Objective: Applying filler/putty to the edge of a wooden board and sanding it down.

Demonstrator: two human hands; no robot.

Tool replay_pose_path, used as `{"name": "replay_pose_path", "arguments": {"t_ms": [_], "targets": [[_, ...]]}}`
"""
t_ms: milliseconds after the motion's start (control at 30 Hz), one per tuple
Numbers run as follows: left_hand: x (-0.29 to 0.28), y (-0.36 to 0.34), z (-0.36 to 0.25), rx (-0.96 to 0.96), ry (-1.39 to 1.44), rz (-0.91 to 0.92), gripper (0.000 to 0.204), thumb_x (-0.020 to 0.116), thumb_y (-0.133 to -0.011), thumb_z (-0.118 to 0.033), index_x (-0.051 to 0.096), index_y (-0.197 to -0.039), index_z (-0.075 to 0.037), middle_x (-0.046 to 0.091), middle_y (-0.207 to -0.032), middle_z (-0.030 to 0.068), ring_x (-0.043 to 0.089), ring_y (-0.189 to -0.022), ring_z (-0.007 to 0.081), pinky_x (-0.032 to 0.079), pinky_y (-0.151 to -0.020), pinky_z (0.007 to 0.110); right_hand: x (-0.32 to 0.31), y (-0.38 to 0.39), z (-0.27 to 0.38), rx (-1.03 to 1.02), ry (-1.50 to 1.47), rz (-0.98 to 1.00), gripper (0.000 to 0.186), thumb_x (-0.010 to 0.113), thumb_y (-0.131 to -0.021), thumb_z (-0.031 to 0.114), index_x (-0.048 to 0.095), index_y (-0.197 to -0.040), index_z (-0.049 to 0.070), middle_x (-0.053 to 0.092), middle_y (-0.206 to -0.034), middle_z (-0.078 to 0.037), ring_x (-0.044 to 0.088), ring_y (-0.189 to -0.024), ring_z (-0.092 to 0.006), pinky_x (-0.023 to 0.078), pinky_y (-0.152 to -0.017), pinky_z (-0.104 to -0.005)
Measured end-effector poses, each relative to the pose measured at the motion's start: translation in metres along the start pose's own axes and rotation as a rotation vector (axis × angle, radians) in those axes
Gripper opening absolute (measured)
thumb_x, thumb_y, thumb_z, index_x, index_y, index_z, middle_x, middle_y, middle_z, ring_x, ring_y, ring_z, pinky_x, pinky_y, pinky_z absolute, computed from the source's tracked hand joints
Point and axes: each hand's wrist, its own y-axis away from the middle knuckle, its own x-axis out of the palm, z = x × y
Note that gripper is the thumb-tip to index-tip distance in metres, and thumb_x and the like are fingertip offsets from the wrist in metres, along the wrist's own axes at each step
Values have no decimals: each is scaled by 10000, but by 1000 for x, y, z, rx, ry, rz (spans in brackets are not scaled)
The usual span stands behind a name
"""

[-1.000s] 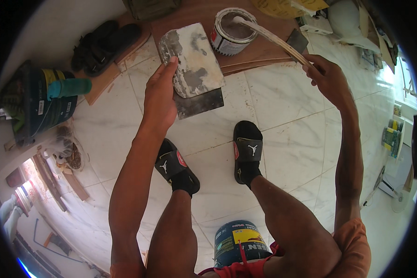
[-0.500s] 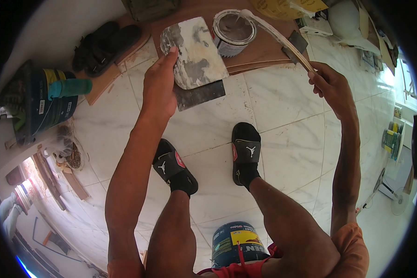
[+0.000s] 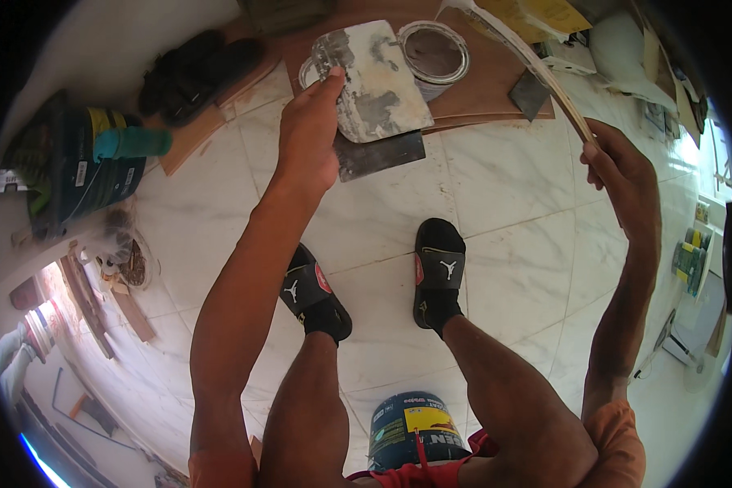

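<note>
My left hand (image 3: 309, 134) grips a white flat board (image 3: 386, 93) smeared with grey and cream paste, thumb on top. From under the board's near edge sticks out a dark flat plate (image 3: 386, 156); how it is held is hidden. My right hand (image 3: 622, 175) pinches the near end of a long wooden stick (image 3: 549, 77), whose far end is coated whitish and reaches the top edge of the view. Between them stands an uncovered can (image 3: 435, 53) with greyish-brown contents and a smeared rim. Another pale rim (image 3: 307, 75) shows partly behind the board.
A brown sheet (image 3: 488, 102) lies under the can, with a dark square piece (image 3: 531, 96) on it. Black footwear (image 3: 199, 77) and a dark bucket (image 3: 98, 179) with a teal bottle (image 3: 134, 143) are at left. Another bucket (image 3: 419, 431) is between my legs on the tiled floor.
The stick's coated end has moved from over the can's rim to up and right of it. The board and dark plate have shifted together right and slightly away, uncovering the pale rim.
</note>
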Motion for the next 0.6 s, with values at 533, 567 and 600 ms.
{"name": "replay_pose_path", "arguments": {"t_ms": [533, 567, 600], "targets": [[-3, 19, 2, 92, -229, -47, 342, 618, -994, -334, 685, -1034, -1, 631, -842, -6, 522, -761, 71, 451, -721, 252, 21, 19, 27, -391, 326, -42, 308, 661, -915, 35, 654, -1222, 59, 632, -902, -74, 642, -766, -176, 526, -689, -318], [-1, 21, 2, 103, -224, -57, 336, 615, -996, -337, 687, -994, -9, 595, -790, -27, 478, -721, 57, 428, -681, 244, 22, 19, 27, -451, 368, -102, 281, 686, -904, 56, 670, -1184, 76, 656, -895, -76, 684, -785, -200, 531, -645, -338], [0, 23, 1, 113, -219, -68, 335, 612, -999, -341, 689, -955, -18, 558, -739, -47, 435, -682, 44, 404, -640, 237, 23, 19, 28, -453, 367, -100, 281, 686, -904, 56, 670, -1184, 76, 656, -895, -76, 684, -785, -200, 531, -645, -338]]}}
